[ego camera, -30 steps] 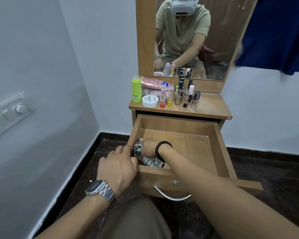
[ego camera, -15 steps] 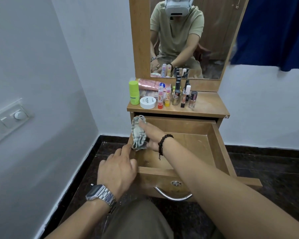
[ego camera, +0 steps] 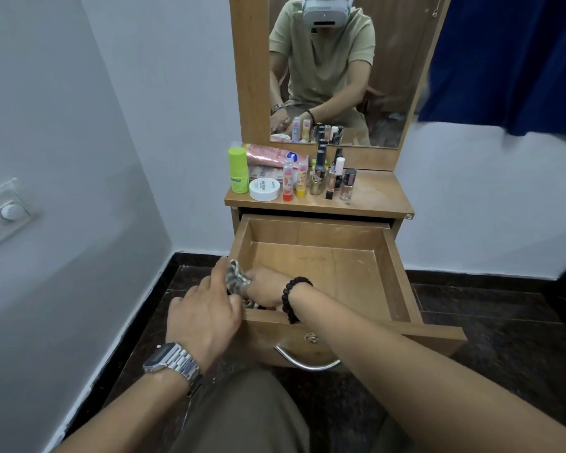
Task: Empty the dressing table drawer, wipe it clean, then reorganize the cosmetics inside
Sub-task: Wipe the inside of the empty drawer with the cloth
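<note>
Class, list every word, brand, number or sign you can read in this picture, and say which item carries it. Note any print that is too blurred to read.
None can be read with certainty.
White round jar: dark print on the lid, too blurred.
Green bottle: a label band, too small.
Pink tube: lettering along its side, blurred.
Blue-capped item behind the small bottles: white script, unreadable.
Wristwatch: no digits legible.
</note>
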Available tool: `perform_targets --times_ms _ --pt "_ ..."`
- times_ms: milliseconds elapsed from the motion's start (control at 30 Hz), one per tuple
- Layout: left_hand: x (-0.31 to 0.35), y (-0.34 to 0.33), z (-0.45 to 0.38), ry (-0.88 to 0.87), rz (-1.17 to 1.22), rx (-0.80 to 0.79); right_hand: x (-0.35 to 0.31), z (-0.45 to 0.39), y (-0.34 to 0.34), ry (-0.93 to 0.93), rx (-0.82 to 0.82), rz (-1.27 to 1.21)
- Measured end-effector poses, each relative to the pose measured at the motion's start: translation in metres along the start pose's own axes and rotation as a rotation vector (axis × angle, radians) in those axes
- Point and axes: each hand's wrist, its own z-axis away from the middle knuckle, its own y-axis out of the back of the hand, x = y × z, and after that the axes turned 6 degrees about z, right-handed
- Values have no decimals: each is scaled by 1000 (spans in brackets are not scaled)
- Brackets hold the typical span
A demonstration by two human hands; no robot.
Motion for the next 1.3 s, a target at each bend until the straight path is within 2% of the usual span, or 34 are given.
perform_targets --times_ms 100,167,233,267,300,367,433,500,633,733,833,933,1100,1233,1300 --pt "-1 2 0 -8 19 -10 10 21 16 11 59 -57" --pt "-2 3 -1 2 30 -19 20 32 32 27 219 1" --pt "0 4 -1 10 16 -20 37 39 50 19 458 263" --pt "1 4 -1 14 9 -19 49 42 56 -10 526 449" --pt "2 3 -1 17 2 -21 63 45 59 -55 516 617" --pt "1 3 0 19 -8 -23 90 49 61 -166 311 756" --pt "-1 2 0 13 -16 -22 111 51 58 -261 130 626" --pt "-2 1 -1 9 -10 -14 121 48 58 -313 119 527" --pt "-3 -1 -1 -3 6 -16 126 33 64 -351 176 590" --pt "-4 -1 -1 -15 21 -13 124 35 72 -425 105 744" --pt "-4 0 0 -15 3 -3 118 33 72 -417 9 871" --pt "-3 0 1 -14 -18 -1 102 47 70 -369 -235 933" --pt "-3 1 1 -4 -29 -19 88 65 66 -261 -311 1103" --pt "0 2 1 10 -13 -36 99 62 69 -319 -329 1093" --pt "0 3 1 13 -7 -35 97 66 69 -307 -380 990"
